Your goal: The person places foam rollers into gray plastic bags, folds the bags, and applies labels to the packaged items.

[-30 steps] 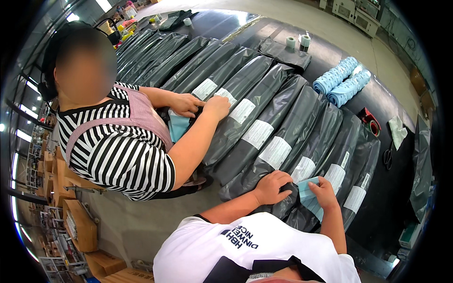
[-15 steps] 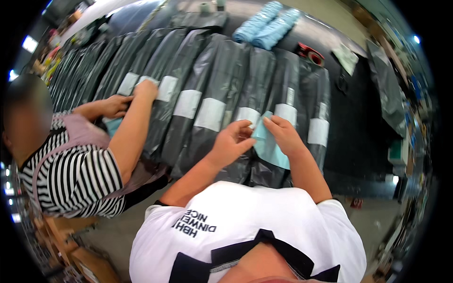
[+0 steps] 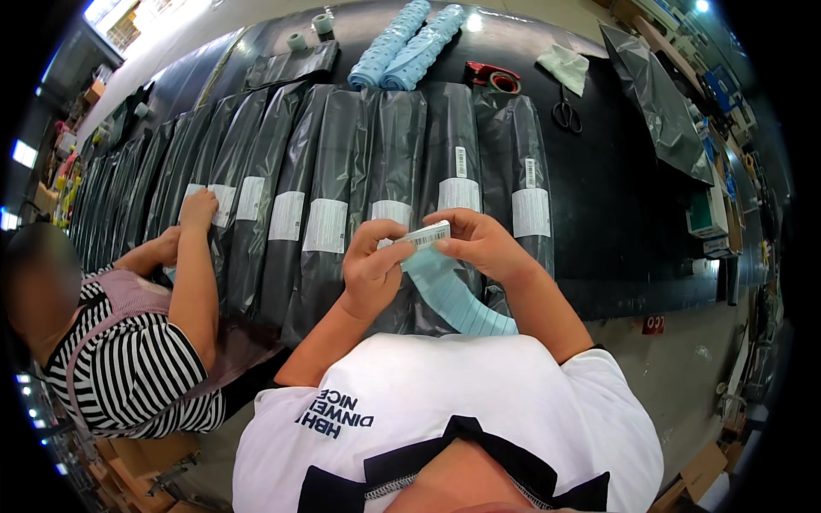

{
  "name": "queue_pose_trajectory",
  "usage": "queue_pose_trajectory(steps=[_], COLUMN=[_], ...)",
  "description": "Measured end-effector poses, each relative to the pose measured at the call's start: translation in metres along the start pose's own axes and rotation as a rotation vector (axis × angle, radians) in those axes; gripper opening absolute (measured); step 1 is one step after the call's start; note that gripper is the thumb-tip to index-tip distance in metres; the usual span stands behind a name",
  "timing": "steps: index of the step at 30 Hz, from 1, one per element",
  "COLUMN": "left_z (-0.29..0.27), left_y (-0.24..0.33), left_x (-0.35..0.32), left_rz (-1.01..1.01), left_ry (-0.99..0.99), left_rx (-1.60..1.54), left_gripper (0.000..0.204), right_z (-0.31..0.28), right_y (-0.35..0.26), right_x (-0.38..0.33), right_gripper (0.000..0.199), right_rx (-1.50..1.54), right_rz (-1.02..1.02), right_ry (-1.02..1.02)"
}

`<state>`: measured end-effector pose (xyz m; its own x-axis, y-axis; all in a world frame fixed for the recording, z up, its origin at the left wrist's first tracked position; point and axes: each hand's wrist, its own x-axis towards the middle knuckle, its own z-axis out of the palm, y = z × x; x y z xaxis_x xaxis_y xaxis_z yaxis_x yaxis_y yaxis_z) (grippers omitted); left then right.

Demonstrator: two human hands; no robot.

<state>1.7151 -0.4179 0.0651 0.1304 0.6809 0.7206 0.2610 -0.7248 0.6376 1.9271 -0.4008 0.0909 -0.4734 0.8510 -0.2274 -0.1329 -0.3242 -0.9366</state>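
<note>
Both of my hands are up over the near ends of dark plastic-wrapped packages (image 3: 333,162) lying side by side. A small white barcode label (image 3: 430,235) is stretched between them. My left hand (image 3: 375,261) pinches the label's left end between thumb and fingers. Its right end is gripped by my right hand (image 3: 479,244), thumb below and fingers above. From under the label a pale blue backing strip (image 3: 462,299) curves down toward my right forearm. Large white labels (image 3: 530,212) mark the packages, and the two rightmost ones also carry a small barcode sticker (image 3: 460,162).
At my left a person in a striped shirt (image 3: 137,350) has both hands at the packages' labels. Beyond the packages lie blue bubbly rolls (image 3: 406,43), a red tape dispenser (image 3: 493,77), black scissors (image 3: 566,114) and a pale cloth (image 3: 564,67). A grey plastic sheet (image 3: 654,103) lies far right.
My hands have come together on the barcode label, which now shows between them. The blue strip hangs lower and curves rightward. The view has shifted, so the table's things appear further left.
</note>
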Motion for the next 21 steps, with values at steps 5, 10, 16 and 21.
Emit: queue_pose_trajectory(steps=[5, 10, 16, 21], left_z=[0.013, 0.034, 0.047, 0.046], left_y=[0.02, 0.007, -0.002, -0.008], left_x=[0.004, -0.016, -0.028, -0.024], left_rz=[-0.909, -1.076, -1.165, -1.164], left_ry=[0.252, 0.091, 0.341, 0.396], left_rx=[-1.121, -0.944, -1.082, -1.051], left_gripper=[0.037, 0.031, 0.024, 0.018], right_z=[-0.005, -0.006, -0.002, -0.002], right_y=[0.01, 0.029, 0.053, 0.063], right_x=[0.001, 0.008, 0.011, 0.018], right_gripper=[0.016, 0.015, 0.024, 0.023], right_rx=[0.046, -0.135, -0.26, -0.21], right_rz=[-0.018, -0.08, -0.115, -0.028], right_ry=[0.12, 0.226, 0.366, 0.351])
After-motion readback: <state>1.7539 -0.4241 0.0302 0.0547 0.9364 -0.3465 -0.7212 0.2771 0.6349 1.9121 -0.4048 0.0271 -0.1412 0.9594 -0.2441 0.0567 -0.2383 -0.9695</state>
